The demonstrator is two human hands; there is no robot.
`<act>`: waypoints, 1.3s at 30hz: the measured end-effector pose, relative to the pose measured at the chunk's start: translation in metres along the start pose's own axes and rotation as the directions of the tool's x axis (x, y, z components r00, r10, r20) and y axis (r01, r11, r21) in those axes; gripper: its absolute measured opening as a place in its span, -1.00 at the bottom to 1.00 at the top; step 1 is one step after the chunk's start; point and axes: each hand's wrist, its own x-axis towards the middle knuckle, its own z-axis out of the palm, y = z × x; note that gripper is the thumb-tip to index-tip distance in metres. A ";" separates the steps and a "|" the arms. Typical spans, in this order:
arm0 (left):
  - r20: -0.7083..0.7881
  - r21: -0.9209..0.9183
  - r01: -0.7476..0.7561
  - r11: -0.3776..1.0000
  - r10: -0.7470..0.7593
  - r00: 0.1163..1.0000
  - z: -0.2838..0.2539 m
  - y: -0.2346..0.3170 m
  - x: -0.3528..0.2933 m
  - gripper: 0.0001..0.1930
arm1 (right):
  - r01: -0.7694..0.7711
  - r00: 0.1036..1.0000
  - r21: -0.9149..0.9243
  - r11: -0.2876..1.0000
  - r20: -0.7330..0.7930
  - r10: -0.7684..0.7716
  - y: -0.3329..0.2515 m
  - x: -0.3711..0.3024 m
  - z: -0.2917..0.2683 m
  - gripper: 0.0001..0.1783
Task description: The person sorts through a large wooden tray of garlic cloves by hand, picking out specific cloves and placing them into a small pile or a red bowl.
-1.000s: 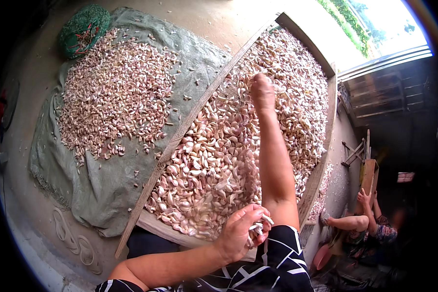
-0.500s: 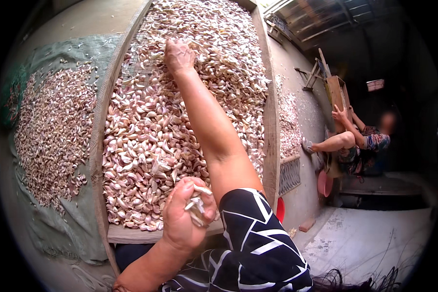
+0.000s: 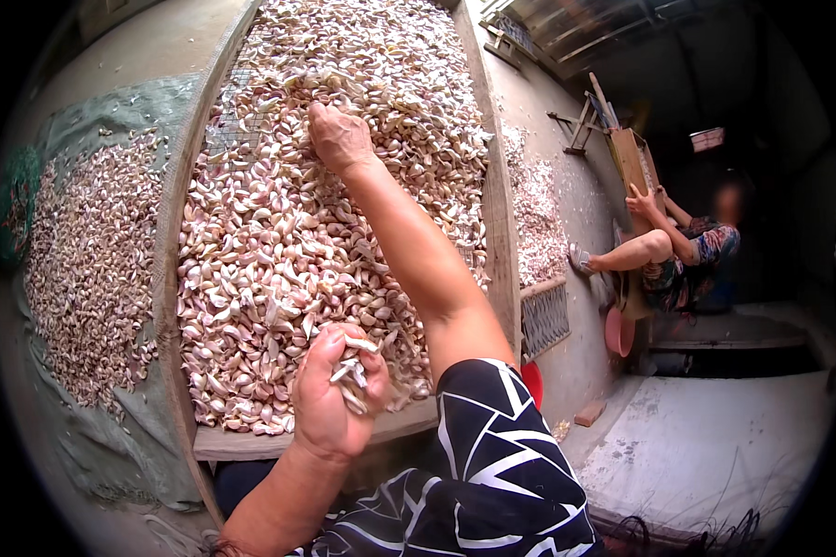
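Observation:
Pinkish-white garlic cloves (image 3: pixel 260 251) fill a long wood-framed tray (image 3: pixel 170 278) in front of me. My left hand (image 3: pixel 336 399) is at the tray's near end, palm up, its fingers curled around several pale, elongated garlic bits (image 3: pixel 350 373), perhaps dry stalks. Farther out, my right hand (image 3: pixel 341 141) reaches down onto the cloves with bent fingers pressed together. Its fingertips are partly hidden, and what they pinch does not show. Near that hand, wire mesh (image 3: pixel 232 130) shows through the thin layer at the left.
Smaller cloves (image 3: pixel 93 269) lie on a green sheet (image 3: pixel 144 436) at left. Right of the tray are more cloves (image 3: pixel 534 223) on the floor, a mesh panel (image 3: pixel 545 322) and a red basin (image 3: pixel 532 381). Another person (image 3: pixel 683 246) sits holding a wooden box (image 3: pixel 630 162).
My right hand has come slightly nearer to me over the cloves. The left hand still holds the pale bits, and the whole view has shifted a little.

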 end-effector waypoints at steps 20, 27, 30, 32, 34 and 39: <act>-0.069 -0.056 0.010 0.998 -0.014 0.997 -0.003 -0.005 0.012 -0.80 | -0.013 1.000 0.707 0.707 -0.003 0.021 -0.100 -0.151 -0.188 -0.91; 0.056 -0.127 -0.057 0.990 0.065 0.996 -0.016 -0.014 0.027 -0.75 | 0.034 0.999 0.639 0.768 -0.012 -0.033 -0.110 -0.164 -0.185 -0.84; 0.012 -0.132 -0.028 0.991 0.029 1.000 -0.013 -0.008 0.023 -0.74 | 0.049 0.997 0.647 0.761 0.010 -0.073 -0.114 -0.163 -0.178 -0.81; 0.018 -0.103 -0.052 0.993 0.054 0.998 -0.013 -0.005 0.022 -0.77 | 0.027 0.997 0.716 0.698 0.031 -0.070 -0.110 -0.157 -0.180 -0.73; 0.033 -0.210 -0.002 0.978 0.009 0.999 -0.024 -0.004 0.023 -0.82 | -0.062 0.998 0.780 0.622 0.031 0.060 -0.099 -0.155 -0.167 -0.72; 0.005 -0.131 0.028 0.991 -0.028 1.000 -0.016 -0.010 0.020 -0.86 | -0.307 0.934 0.668 0.678 0.073 0.351 -0.023 -0.132 -0.101 -0.77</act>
